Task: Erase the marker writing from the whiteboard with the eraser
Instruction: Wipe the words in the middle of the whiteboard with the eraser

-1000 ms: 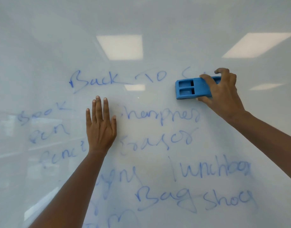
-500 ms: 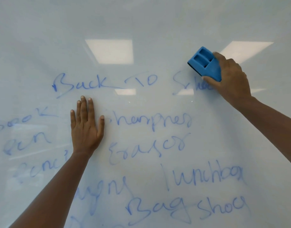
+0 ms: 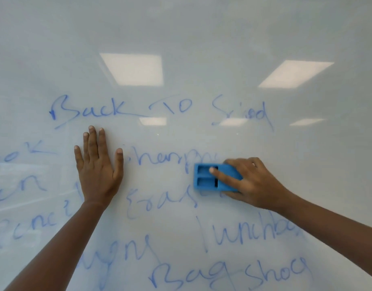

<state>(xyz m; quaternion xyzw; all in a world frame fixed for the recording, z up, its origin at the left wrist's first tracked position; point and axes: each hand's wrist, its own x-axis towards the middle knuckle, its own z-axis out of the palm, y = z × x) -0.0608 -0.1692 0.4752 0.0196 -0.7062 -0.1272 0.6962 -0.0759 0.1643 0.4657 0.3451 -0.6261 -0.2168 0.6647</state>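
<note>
Our right hand (image 3: 252, 183) grips the blue eraser (image 3: 210, 178) against the whiteboard (image 3: 180, 38); our left hand (image 3: 97, 171) lies flat, fingers straight, thumb spread.

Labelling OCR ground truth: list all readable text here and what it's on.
Blue marker on the glossy white whiteboard:
"Back To"
"Eras", rest behind the blue rectangular plastic eraser
"lunchbo"
"Bag"
"shoc"
Other words smeared, hidden or cropped: unreadable.
Eraser: no label visible.

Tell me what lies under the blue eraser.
The blue rectangular eraser sits flat on the glossy white whiteboard, covering the ends of two blue marker words. Whether those hidden letters are wiped cannot be seen.
</note>
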